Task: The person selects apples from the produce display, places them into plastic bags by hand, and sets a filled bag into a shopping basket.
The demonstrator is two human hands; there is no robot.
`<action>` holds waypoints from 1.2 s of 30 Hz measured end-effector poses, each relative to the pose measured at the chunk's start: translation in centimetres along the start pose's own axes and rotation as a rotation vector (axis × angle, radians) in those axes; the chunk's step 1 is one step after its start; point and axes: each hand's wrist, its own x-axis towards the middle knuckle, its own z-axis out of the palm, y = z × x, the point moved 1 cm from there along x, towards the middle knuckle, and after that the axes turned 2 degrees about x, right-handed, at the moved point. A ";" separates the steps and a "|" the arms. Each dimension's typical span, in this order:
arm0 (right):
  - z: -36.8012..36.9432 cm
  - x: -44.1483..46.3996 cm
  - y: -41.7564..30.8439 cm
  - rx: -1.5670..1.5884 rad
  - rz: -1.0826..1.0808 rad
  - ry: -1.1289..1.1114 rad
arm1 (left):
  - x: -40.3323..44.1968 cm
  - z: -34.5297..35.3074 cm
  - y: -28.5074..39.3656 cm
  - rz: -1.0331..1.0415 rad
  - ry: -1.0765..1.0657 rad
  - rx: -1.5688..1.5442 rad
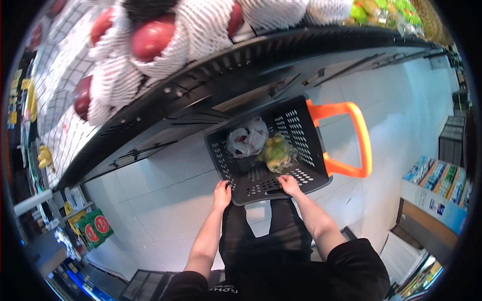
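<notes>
A dark grey shopping basket [315, 184] with perforated walls and an orange handle [363, 140] is in front of my legs, its handle folded out to the right. My left hand [221, 195] has its fingers curled at the basket's near left corner. Along the near side, my right hand [289, 185] closes on the rim, some fingertips hidden. Inside lie a clear plastic bag [248, 137] with dark reddish contents and a second clear bag [277, 153] of yellow-green produce, side by side toward the far wall.
Above the basket runs a black-edged display stand [201, 72] with red fruit [153, 37] in white foam nets. Boxed goods [437, 188] stand at the right, and a green carton [95, 228] at the left. Pale floor tiles [155, 200] surround the basket.
</notes>
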 end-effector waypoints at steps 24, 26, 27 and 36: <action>2.8 -11.0 -17.1 0.038 -0.089 -0.242 | -16.8 -14.2 -8.1 -0.555 0.245 -1.014; 7.0 -12.0 -19.4 0.033 -0.072 -0.274 | -17.0 -16.7 -11.4 -0.621 0.222 -1.002; 9.5 -12.2 -20.3 0.078 -0.083 -0.286 | -16.9 -17.6 -13.4 -0.622 0.218 -1.000; 25.1 -17.4 -31.1 -0.032 -0.326 -0.407 | -17.2 -27.9 -26.4 -0.650 0.294 -1.054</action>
